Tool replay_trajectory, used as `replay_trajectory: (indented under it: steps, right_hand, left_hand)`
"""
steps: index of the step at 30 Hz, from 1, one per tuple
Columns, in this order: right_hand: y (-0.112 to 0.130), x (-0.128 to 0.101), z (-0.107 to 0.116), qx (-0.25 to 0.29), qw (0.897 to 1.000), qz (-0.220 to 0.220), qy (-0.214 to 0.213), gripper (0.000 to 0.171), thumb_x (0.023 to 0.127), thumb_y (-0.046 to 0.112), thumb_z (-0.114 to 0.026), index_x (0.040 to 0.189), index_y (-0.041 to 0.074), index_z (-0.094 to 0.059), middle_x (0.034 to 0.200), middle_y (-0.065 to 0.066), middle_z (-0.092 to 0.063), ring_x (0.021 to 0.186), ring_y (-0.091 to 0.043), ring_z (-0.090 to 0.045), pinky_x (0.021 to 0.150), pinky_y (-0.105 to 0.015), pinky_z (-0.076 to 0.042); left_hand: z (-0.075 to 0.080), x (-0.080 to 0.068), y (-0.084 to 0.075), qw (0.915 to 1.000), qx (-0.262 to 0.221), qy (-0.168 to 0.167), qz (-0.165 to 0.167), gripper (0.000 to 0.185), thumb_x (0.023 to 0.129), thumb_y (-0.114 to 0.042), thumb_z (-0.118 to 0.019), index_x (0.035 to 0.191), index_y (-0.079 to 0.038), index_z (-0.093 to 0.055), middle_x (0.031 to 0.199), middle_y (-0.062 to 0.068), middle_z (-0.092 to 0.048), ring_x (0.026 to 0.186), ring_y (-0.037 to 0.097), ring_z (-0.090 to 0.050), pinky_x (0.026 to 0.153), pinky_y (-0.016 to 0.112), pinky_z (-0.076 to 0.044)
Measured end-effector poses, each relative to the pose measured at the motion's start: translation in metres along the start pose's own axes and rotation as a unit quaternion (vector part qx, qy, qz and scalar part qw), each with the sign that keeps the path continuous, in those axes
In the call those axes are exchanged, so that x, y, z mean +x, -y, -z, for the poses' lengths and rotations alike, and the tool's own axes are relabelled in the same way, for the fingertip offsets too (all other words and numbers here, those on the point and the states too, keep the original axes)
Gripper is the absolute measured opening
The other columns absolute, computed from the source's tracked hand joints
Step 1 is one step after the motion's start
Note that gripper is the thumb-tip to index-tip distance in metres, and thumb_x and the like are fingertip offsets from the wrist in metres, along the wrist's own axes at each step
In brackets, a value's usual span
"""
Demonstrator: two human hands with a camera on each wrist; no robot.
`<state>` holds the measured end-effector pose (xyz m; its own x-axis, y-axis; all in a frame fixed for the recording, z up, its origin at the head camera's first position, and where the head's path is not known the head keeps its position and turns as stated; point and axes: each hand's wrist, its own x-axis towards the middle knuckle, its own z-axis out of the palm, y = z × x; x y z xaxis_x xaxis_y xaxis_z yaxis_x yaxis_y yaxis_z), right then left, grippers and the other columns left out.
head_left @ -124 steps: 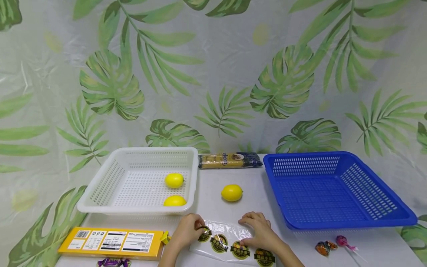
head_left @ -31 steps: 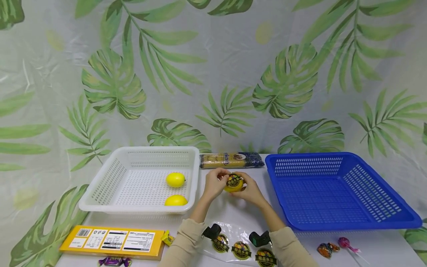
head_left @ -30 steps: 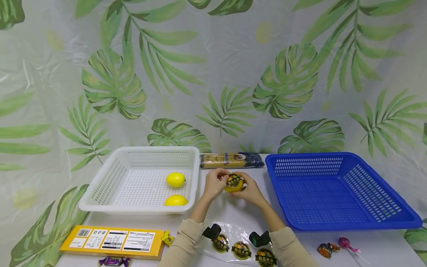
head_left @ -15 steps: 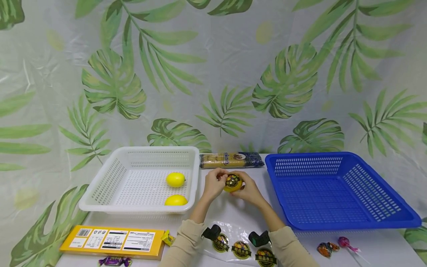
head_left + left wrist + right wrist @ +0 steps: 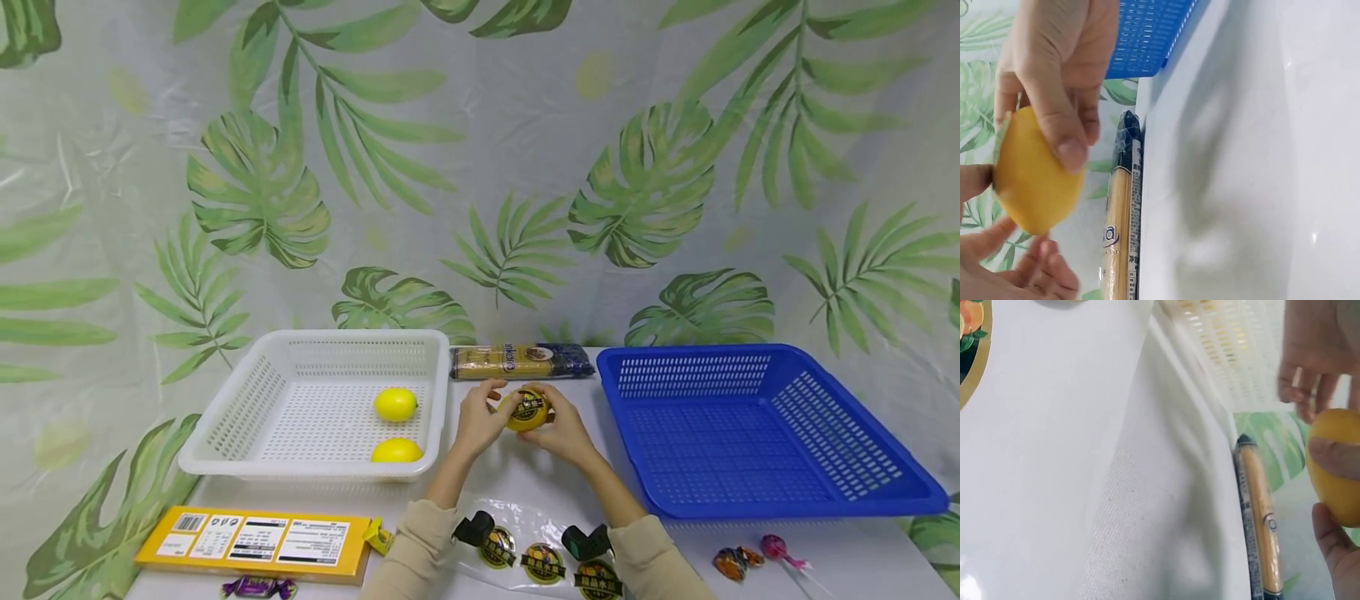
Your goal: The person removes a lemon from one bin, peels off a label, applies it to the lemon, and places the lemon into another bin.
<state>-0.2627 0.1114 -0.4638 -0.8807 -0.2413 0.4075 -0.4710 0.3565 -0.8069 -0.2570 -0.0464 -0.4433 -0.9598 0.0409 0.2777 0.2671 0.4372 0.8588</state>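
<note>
Yellow lemon (image 5: 522, 426), just below centre in the head view, sits in the right hand (image 5: 567, 428)'s curled grip; the left hand (image 5: 477, 419)'s grip is loose, thumb against the round label (image 5: 530, 407). Label-sticking seems under way; firm smoothing looks called for.

Pasta pkt (image 5: 502, 362) bhnd held lemon (image 5: 531, 423).

- White counter (image 5: 543, 475)
- Back: 1 pasta pack (image 5: 521, 362) between 1 white basket (image 5: 300, 472) on the left and 1 blue basket (image 5: 795, 507) on the right
- Front left: 1 orange box (image 5: 251, 543), 1 yellow candy (image 5: 378, 537) at its right end, 1 purple candy (image 5: 258, 588) before it
- Front middle: 1 clear sheet (image 5: 529, 532) showing 3 round stickers (image 5: 543, 564)
- Front right: 1 orange-and-dark candy (image 5: 729, 564) near 1 pink lollipop (image 5: 774, 547)
</note>
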Motion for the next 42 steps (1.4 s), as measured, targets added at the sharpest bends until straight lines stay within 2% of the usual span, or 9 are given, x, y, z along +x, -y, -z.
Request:
replay_trajectory:
  steps: [3,6,10,15,19,24,30,36,42]
  right_hand:
    - [-0.003,0.001,-0.001,0.017,1.0,-0.003,-0.004,0.07,0.062,-0.001,-0.084,0.124,-0.002,-0.05,0.118,-0.02,-0.058,0.099,-0.033,-0.056,0.073,-0.034,-0.053]
    - [0.001,0.001,0.0,0.009,1.0,0.007,-0.001,0.069,0.065,0.004,-0.084,0.125,-0.003,-0.051,0.117,-0.02,-0.059,0.091,-0.03,-0.057,0.068,-0.029,-0.052]
    - [0.005,-0.001,0.002,-0.003,1.0,0.003,0.022,0.068,0.069,0.008,-0.082,0.128,-0.004,-0.051,0.113,-0.02,-0.058,0.074,-0.022,-0.054,0.058,-0.022,-0.045]
    - [0.008,-0.003,0.005,0.093,0.991,-0.05,0.077,0.068,0.079,-0.002,-0.069,0.139,-0.006,-0.037,0.124,-0.025,-0.049,0.076,-0.018,-0.053,0.06,-0.02,-0.046]
    - [0.014,-0.004,0.004,0.158,0.98,-0.107,0.057,0.047,0.093,0.003,-0.05,0.137,-0.007,-0.039,0.123,-0.027,-0.05,0.079,-0.016,-0.054,0.06,-0.024,-0.048]
    - [0.021,-0.001,-0.005,0.107,0.986,-0.127,-0.014,0.039,0.102,0.021,-0.038,0.123,-0.006,-0.055,0.094,-0.021,-0.059,0.065,-0.02,-0.051,0.054,-0.03,-0.047]
    - [0.026,0.001,-0.016,0.026,0.987,-0.152,-0.045,0.044,0.101,0.033,-0.041,0.122,-0.001,-0.057,0.081,-0.013,-0.058,0.052,-0.015,-0.048,0.049,-0.028,-0.045]
    - [0.031,0.003,-0.022,0.014,0.98,-0.186,-0.068,0.049,0.097,0.042,-0.047,0.118,0.001,-0.061,0.084,-0.013,-0.061,0.055,-0.023,-0.056,0.049,-0.026,-0.046]
    - [0.032,0.005,-0.024,-0.007,0.974,-0.203,-0.102,0.048,0.094,0.045,-0.051,0.111,0.003,-0.065,0.081,-0.013,-0.063,0.051,-0.018,-0.054,0.047,-0.026,-0.045]
  left_hand:
    - [0.0,-0.002,0.002,0.9981,0.028,0.032,0.045,0.048,0.096,-0.039,-0.047,0.116,0.003,-0.061,0.095,0.018,-0.065,0.079,0.026,-0.061,0.062,0.032,-0.048]
    - [-0.001,-0.003,0.003,0.9956,0.03,0.05,0.073,0.057,0.098,-0.047,-0.035,0.107,0.002,-0.062,0.086,0.015,-0.065,0.075,0.025,-0.059,0.061,0.033,-0.047]
    - [-0.003,-0.005,0.005,0.994,0.013,0.055,0.093,0.06,0.098,-0.052,-0.032,0.093,0.001,-0.058,0.07,0.009,-0.057,0.06,0.019,-0.051,0.053,0.029,-0.043]
    - [-0.003,-0.007,0.006,0.9907,-0.051,0.061,0.11,0.058,0.096,-0.053,-0.036,0.093,0.002,-0.053,0.062,0.007,-0.056,0.039,0.011,-0.044,0.038,0.022,-0.038]
    - [-0.005,-0.008,0.007,0.9909,-0.074,0.047,0.101,0.054,0.097,-0.049,-0.04,0.095,0.004,-0.052,0.06,0.008,-0.057,0.034,0.009,-0.043,0.034,0.02,-0.036]
    - [-0.013,-0.011,0.01,0.9982,-0.023,-0.001,0.054,0.047,0.099,-0.039,-0.04,0.098,0.006,-0.052,0.063,0.007,-0.054,0.048,0.012,-0.047,0.042,0.023,-0.04]
    - [-0.022,-0.015,0.011,0.9986,0.011,-0.046,0.022,0.037,0.099,-0.03,-0.04,0.096,0.005,-0.051,0.063,0.004,-0.049,0.052,0.014,-0.044,0.044,0.024,-0.037]
    - [-0.028,-0.018,0.01,0.996,0.014,-0.087,0.009,0.033,0.099,-0.025,-0.037,0.096,0.004,-0.052,0.062,0.006,-0.051,0.052,0.015,-0.045,0.045,0.026,-0.038]
    - [-0.031,-0.019,0.006,0.9946,0.005,-0.103,-0.006,0.032,0.1,-0.02,-0.035,0.098,0.006,-0.052,0.065,0.012,-0.057,0.053,0.017,-0.049,0.046,0.027,-0.04]
